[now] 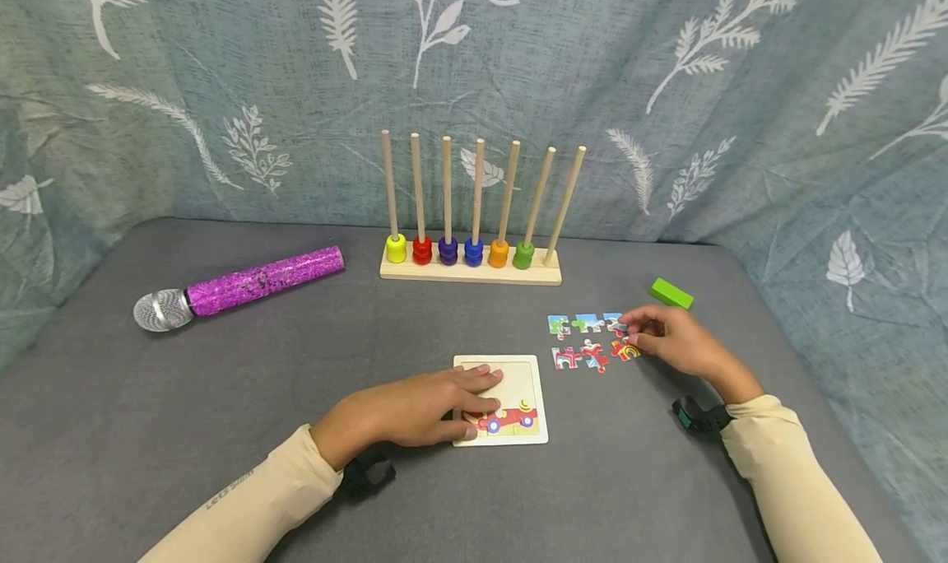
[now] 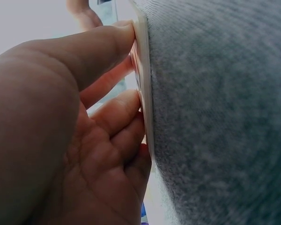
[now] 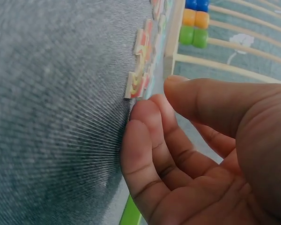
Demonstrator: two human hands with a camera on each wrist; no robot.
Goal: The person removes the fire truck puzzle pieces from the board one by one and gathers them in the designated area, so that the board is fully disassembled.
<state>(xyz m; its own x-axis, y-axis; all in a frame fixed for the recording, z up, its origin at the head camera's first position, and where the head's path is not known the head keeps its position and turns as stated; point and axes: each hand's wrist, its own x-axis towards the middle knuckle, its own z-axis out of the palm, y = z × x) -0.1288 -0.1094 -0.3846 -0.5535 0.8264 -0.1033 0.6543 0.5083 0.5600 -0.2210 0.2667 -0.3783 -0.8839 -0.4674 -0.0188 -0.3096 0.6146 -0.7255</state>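
Note:
In the head view my left hand (image 1: 415,407) rests on a square wooden puzzle board (image 1: 527,372), fingers spread over its left side. Several pieces in the board's lower part form a red car picture (image 1: 511,419). The left wrist view shows the thumb and fingertips of that hand (image 2: 98,126) touching the board's face (image 2: 143,70). My right hand (image 1: 681,341) is at the right end of two rows of loose jigsaw pieces (image 1: 589,323), fingertips by the top right piece (image 1: 614,322). In the right wrist view its thumb and fingers stand apart, with nothing seen between them.
A wooden peg rack (image 1: 474,275) with coloured beads stands at the back middle. A purple glittery microphone (image 1: 259,281) lies at the left. Behind the right hand lies a green block (image 1: 671,293). A patterned curtain (image 1: 296,94) hangs behind the grey table (image 1: 222,398).

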